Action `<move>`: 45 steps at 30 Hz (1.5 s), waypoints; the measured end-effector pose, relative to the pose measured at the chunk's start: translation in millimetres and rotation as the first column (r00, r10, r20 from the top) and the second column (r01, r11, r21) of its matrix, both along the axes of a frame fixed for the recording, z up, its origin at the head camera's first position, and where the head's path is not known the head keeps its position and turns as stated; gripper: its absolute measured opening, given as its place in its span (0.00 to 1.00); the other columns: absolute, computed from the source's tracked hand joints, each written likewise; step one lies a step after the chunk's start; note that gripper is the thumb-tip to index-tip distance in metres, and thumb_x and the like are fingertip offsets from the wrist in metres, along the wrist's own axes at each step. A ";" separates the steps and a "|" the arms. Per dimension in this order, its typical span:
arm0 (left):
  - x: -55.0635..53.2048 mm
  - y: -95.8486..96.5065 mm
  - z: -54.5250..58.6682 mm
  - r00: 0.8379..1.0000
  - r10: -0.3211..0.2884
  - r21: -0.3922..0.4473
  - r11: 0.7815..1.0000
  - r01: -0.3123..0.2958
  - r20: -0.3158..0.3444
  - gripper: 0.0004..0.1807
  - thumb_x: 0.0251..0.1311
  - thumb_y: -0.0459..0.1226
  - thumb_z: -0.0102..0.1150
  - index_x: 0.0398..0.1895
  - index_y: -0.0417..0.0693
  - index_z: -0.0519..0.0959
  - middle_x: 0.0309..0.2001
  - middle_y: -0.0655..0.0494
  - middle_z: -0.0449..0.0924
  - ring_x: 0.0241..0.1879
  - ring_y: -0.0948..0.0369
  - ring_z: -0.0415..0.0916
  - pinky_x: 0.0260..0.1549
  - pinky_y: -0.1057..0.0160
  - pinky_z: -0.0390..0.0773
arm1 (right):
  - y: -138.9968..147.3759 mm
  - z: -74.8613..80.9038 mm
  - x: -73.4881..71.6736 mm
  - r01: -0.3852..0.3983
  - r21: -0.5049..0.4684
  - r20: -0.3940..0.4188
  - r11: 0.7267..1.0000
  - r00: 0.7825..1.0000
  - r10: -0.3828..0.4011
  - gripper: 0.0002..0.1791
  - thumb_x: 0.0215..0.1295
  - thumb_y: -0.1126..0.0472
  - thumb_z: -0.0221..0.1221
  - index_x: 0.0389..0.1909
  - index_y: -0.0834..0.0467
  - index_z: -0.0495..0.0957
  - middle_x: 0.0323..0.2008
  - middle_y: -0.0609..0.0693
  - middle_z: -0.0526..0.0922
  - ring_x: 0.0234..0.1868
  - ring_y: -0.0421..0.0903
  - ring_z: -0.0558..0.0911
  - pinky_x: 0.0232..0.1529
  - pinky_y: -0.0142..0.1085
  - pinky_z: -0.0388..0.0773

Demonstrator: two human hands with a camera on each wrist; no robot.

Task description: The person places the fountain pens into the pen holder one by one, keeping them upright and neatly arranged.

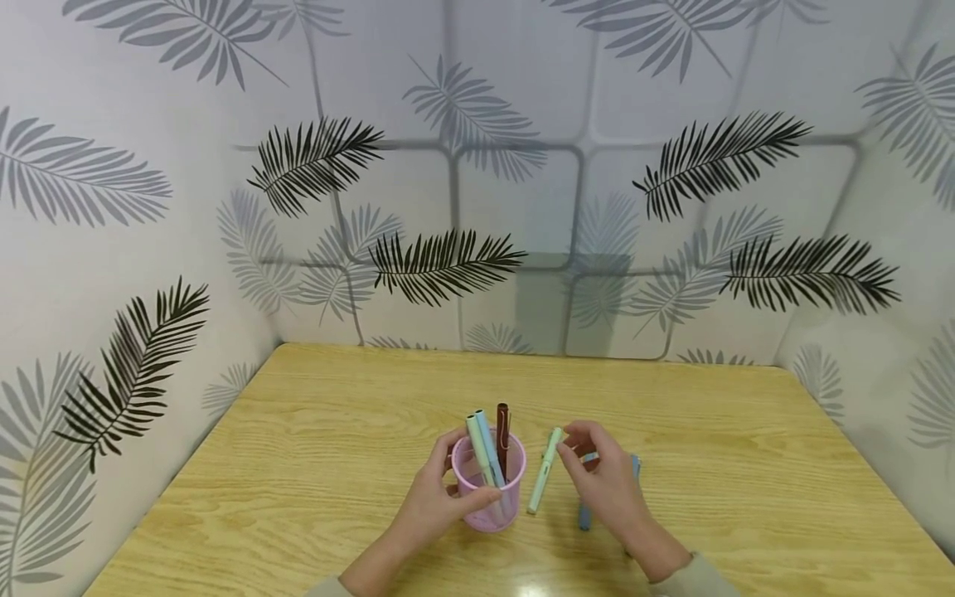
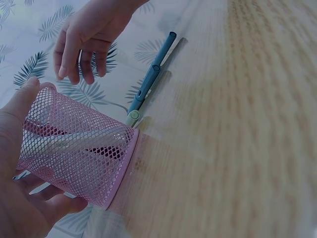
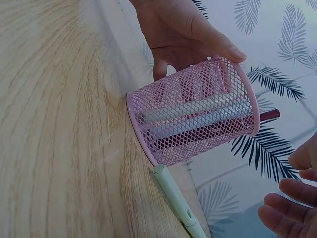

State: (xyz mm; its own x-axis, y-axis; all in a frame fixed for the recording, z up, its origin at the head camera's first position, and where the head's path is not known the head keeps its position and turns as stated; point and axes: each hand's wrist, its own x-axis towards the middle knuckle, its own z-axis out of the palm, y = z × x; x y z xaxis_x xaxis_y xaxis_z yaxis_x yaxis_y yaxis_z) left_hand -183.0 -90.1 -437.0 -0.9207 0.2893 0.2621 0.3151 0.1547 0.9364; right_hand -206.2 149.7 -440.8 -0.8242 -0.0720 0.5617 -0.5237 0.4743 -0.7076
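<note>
My left hand (image 1: 440,489) grips a pink mesh pen cup (image 1: 488,521), its thumb across the near side and fingers round the left. Inside the cup stand a light green pen (image 1: 475,435), a light blue pen (image 1: 487,439) and a dark red pen (image 1: 503,423). Another light green pen (image 1: 545,473) lies on the table right of the cup. Beside its far end hovers my right hand (image 1: 608,481), fingers loosely bent and holding nothing in the wrist views. Blue pens (image 1: 585,517) lie below the right hand, partly hidden by it.
The wooden table (image 1: 298,464) reaches back to a wall (image 1: 485,199) with a feather-like leaf pattern. More patterned wall rises along the left and right sides.
</note>
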 end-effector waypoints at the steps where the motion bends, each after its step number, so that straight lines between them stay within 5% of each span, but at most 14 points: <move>1: 0.0 -0.1 0.0 1.000 0.001 0.000 1.000 -0.001 0.002 0.43 0.50 0.39 0.70 0.67 0.46 0.57 0.62 0.46 0.64 0.59 0.45 0.64 0.48 0.50 0.75 | 0.9 0.0 0.4 0.006 0.001 -0.001 1.000 1.000 -0.006 0.13 0.59 0.69 0.61 0.45 0.60 0.75 0.34 0.46 0.79 0.32 0.42 0.77 0.27 0.33 0.78; 26: 0.1 -0.7 -0.8 1.000 0.007 -0.015 1.000 -0.007 -0.009 0.43 0.50 0.39 0.70 0.67 0.46 0.56 0.62 0.45 0.63 0.59 0.42 0.64 0.47 0.47 0.75 | 33.5 -12.8 6.9 0.157 0.088 0.015 0.984 0.987 -0.159 0.13 0.56 0.71 0.63 0.43 0.63 0.75 0.32 0.49 0.78 0.30 0.43 0.77 0.25 0.30 0.76; 45: -0.4 0.5 -1.2 1.000 0.006 0.006 1.000 -0.006 0.000 0.43 0.50 0.39 0.70 0.67 0.47 0.57 0.61 0.46 0.64 0.58 0.44 0.65 0.47 0.48 0.75 | 53.3 -17.6 8.5 0.228 0.286 0.182 0.931 0.941 -0.286 0.15 0.60 0.65 0.60 0.46 0.67 0.73 0.35 0.56 0.77 0.33 0.47 0.77 0.27 0.34 0.76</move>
State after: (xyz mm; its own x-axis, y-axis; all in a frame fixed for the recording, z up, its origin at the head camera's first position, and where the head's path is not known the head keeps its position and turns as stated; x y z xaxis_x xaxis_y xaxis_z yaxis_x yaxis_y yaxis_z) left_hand -183.3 -89.6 -438.2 -0.9226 0.2819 0.2633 0.3138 0.1515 0.9373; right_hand -197.7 203.0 -458.4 -0.9329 0.0413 0.3577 -0.2066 0.7522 -0.6258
